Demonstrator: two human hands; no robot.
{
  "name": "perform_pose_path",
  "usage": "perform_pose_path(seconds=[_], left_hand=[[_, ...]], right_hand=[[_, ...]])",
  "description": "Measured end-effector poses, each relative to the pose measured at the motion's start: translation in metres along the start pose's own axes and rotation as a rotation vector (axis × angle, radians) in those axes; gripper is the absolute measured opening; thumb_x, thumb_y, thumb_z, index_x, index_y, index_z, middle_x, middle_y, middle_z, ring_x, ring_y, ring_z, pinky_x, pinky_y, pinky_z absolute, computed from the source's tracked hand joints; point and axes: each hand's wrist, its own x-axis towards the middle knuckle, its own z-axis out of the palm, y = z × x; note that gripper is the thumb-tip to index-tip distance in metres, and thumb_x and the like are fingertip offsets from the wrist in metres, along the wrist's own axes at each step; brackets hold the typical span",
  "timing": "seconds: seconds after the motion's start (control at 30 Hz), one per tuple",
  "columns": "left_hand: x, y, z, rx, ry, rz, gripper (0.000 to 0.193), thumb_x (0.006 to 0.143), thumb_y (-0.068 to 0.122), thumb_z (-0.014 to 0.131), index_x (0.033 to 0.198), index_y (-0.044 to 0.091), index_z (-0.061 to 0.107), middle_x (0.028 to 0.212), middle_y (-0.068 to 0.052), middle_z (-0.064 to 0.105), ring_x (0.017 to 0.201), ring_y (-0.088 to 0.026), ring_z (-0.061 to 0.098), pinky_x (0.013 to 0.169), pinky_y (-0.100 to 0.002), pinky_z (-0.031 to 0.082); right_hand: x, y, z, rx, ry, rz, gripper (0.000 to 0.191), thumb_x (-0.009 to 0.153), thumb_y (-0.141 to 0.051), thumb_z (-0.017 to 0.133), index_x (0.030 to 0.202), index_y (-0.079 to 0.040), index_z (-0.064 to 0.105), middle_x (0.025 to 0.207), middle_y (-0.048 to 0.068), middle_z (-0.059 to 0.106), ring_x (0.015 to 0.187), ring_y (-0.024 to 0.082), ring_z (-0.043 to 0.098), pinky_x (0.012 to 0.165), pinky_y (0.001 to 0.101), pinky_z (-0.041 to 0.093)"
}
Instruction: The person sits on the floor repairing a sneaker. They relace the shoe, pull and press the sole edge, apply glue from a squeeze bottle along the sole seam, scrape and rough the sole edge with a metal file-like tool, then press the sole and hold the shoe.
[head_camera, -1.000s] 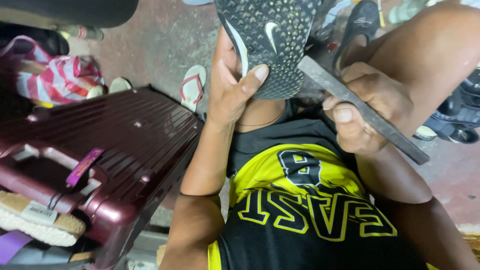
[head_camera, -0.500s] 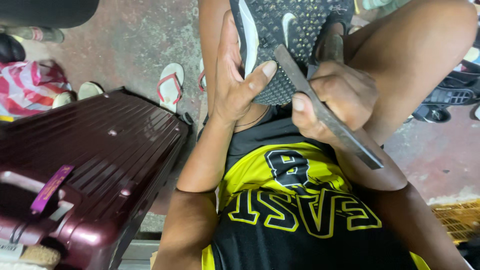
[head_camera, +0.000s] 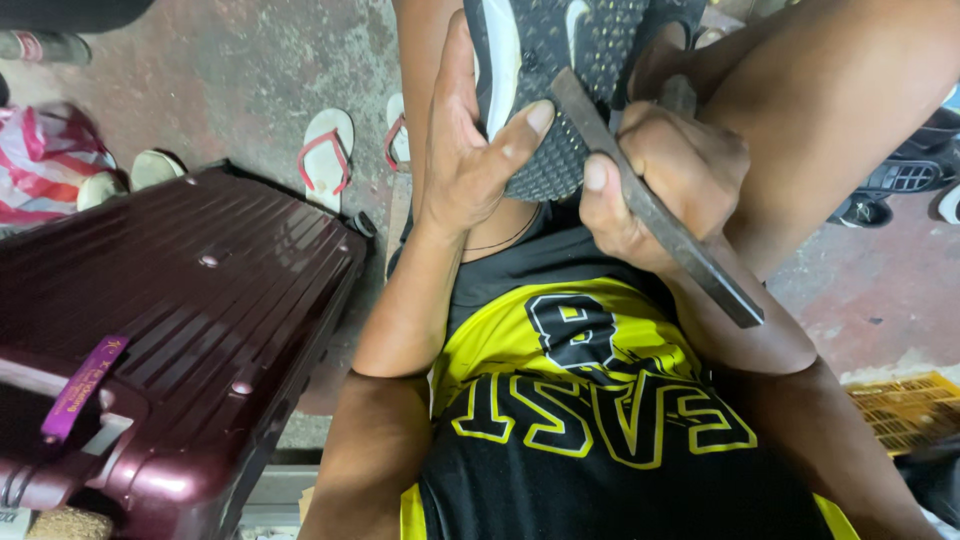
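- Here, the left hand (head_camera: 470, 170) clasps a dark shoe (head_camera: 560, 70), sole up, above the lap.
- The right hand (head_camera: 670, 175) is closed around a flat file (head_camera: 650, 205), laid on the sole.
- A maroon suitcase (head_camera: 170, 330) stands left.

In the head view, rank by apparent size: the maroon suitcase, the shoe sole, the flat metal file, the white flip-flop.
1. Suitcase, largest.
2. Shoe sole, partly cut off by the frame.
3. File, partly hidden by the right hand.
4. Flip-flop, smallest, though farther from the camera.

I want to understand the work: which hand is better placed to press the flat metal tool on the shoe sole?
The right hand: it grips the flat metal tool; the left hand steadies the shoe.
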Motion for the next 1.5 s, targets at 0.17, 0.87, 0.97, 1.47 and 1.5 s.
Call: perform_pose_path(seconds=[0.17, 0.87, 0.97, 1.47, 1.5], left_hand=[[0.005, -0.009, -0.002, -0.036, -0.007, -0.05, 0.063, 0.102, 0.004, 0.07, 0.154, 0.002, 0.035, 0.137, -0.005, 0.053, 0.125, -0.01, 0.047, 0.114, -0.024, 0.034], [0.021, 0.013, -0.025, -0.236, -0.19, -0.265, 0.068, 0.103, 0.005, 0.067, 0.161, -0.003, 0.032, 0.145, -0.006, 0.051, 0.136, -0.012, 0.046, 0.12, -0.025, 0.032], [0.026, 0.017, -0.034, -0.175, -0.278, -0.3, 0.069, 0.099, 0.007, 0.068, 0.158, -0.005, 0.035, 0.143, -0.007, 0.052, 0.135, -0.012, 0.047, 0.118, -0.025, 0.033], [0.055, 0.029, -0.035, 0.127, -0.686, -0.271, 0.07, 0.092, 0.012, 0.073, 0.15, -0.008, 0.039, 0.149, -0.013, 0.053, 0.14, -0.015, 0.045, 0.123, -0.029, 0.035], [0.055, 0.03, -0.035, 0.167, -0.698, -0.309, 0.069, 0.09, 0.013, 0.072, 0.149, -0.006, 0.041, 0.146, -0.012, 0.055, 0.136, -0.014, 0.048, 0.12, -0.028, 0.037]], right_hand=[[0.007, 0.007, 0.002, -0.005, -0.023, 0.098, 0.033, 0.113, -0.019, 0.062, 0.089, 0.003, 0.056, 0.073, 0.012, 0.055, 0.059, 0.028, 0.06, 0.059, 0.0372, 0.049], [0.019, 0.015, -0.041, 0.094, -0.192, 0.159, 0.044, 0.105, -0.029, 0.066, 0.072, -0.005, 0.049, 0.066, 0.009, 0.053, 0.056, 0.023, 0.055, 0.056, 0.036, 0.043], [0.021, 0.019, -0.051, 0.039, -0.243, 0.124, 0.044, 0.102, -0.026, 0.068, 0.068, -0.004, 0.05, 0.064, 0.011, 0.053, 0.054, 0.025, 0.055, 0.055, 0.0376, 0.043], [0.063, -0.022, -0.089, -0.125, -0.676, -0.198, 0.037, 0.091, -0.017, 0.073, 0.06, -0.005, 0.058, 0.059, 0.011, 0.055, 0.052, 0.029, 0.056, 0.051, 0.044, 0.044], [0.064, -0.024, -0.089, -0.13, -0.719, -0.231, 0.033, 0.09, -0.018, 0.073, 0.062, -0.004, 0.061, 0.059, 0.011, 0.056, 0.052, 0.028, 0.056, 0.05, 0.0437, 0.044]])
